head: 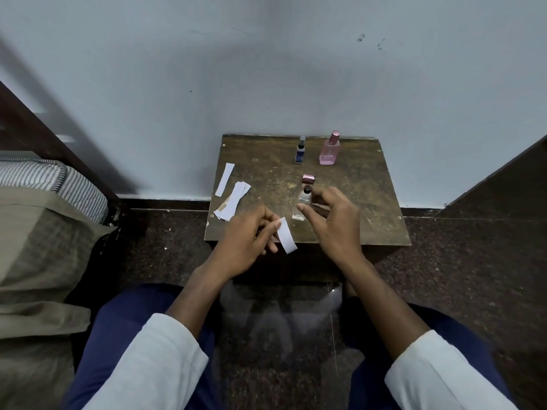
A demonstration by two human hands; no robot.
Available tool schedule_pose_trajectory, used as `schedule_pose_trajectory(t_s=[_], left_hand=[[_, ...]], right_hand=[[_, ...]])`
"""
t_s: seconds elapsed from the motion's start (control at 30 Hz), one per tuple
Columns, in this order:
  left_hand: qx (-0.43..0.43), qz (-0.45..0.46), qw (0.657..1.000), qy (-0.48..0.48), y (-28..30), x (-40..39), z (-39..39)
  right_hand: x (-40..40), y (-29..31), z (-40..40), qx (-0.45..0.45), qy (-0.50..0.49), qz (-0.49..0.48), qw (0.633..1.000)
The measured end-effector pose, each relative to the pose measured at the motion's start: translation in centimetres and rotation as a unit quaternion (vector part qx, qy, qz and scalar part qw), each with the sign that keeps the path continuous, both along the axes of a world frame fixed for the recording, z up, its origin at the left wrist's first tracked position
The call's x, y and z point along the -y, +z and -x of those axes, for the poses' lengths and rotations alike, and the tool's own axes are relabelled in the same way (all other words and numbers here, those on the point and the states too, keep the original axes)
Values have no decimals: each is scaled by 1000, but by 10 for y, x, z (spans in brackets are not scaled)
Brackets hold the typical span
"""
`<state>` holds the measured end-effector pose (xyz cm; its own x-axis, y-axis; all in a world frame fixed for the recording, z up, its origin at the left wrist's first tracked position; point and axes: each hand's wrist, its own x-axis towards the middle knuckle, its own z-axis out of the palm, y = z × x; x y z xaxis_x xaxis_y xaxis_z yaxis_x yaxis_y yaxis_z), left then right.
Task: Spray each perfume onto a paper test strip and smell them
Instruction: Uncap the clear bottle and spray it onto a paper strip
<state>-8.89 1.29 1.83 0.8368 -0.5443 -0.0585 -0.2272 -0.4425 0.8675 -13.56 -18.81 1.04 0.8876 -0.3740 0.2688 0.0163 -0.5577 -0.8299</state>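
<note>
**One desk, two hands, three bottles**

One worn wooden desk [349, 202] stands against the wall. Two hands work above its near edge: the left hand [251, 235] pinches one paper strip [286, 235]; the right hand [334, 220], fingers loosely curled, reaches around one clear bottle [303, 202], thumb touching it. At the back stand one pink bottle [328, 150] and one blue bottle [300, 152]. One pink cap [307, 179] lies between. One strip [225, 179] lies alone beside one small pile of strips [233, 199], too overlapped to count.

A white paper strip [286, 235] tilts over the table's near edge. A small clear bottle [302, 204] (black sprayer, uncapped) stands mid-table, its pink cap [308, 178] lying just behind. A blue bottle [300, 150] and pink bottle [329, 149] stand upright at the back; spare strips [232, 198] lie left.
</note>
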Motion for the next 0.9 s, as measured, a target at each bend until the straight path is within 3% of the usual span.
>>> schedule_pose_trajectory(t_s=[0.4,0.9], left_hand=[[7,-43,999,-33,-15,7,-17],[7,-36,999,-9,-20,5,-25]], right_hand=[[0,-13,-147,16,-3,112,994],[4,-35,-186,8,47,164,985]])
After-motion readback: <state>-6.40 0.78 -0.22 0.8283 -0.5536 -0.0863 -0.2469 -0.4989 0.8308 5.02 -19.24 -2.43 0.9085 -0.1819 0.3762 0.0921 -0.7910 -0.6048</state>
